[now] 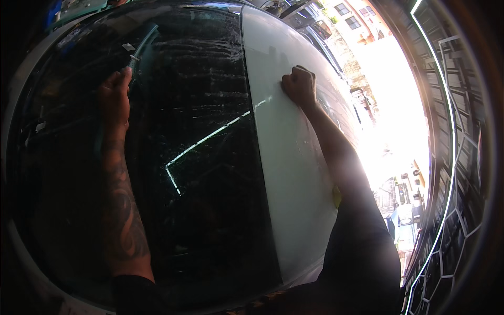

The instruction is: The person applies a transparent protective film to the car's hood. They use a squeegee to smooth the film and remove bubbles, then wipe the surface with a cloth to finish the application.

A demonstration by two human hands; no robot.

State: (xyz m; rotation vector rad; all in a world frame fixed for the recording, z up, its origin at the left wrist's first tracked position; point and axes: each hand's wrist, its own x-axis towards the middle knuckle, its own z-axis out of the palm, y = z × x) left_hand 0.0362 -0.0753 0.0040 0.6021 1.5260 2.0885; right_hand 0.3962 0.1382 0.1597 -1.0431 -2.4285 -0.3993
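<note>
A large dark glass pane (210,157) of a vehicle spreads below me, wet and streaked in its upper right part. Over its left half, the closed fingers of my left hand (116,94) grip a long, thin, pale-edged blade that looks like a squeegee (146,42). The blade runs up and to the right beyond my fingers; the grip itself is mostly hidden. To the right, my right hand (300,86) is closed in a fist against the pale body panel (286,173) beside the glass. No object shows in that fist.
Small pale specks (40,126) dot the left part of the pane. A yellow-green thing (336,197) peeks out beside my right arm. Past the panel lies a bright outdoor area with a building (352,16). Metal framing with a bright strip (446,84) borders the far right.
</note>
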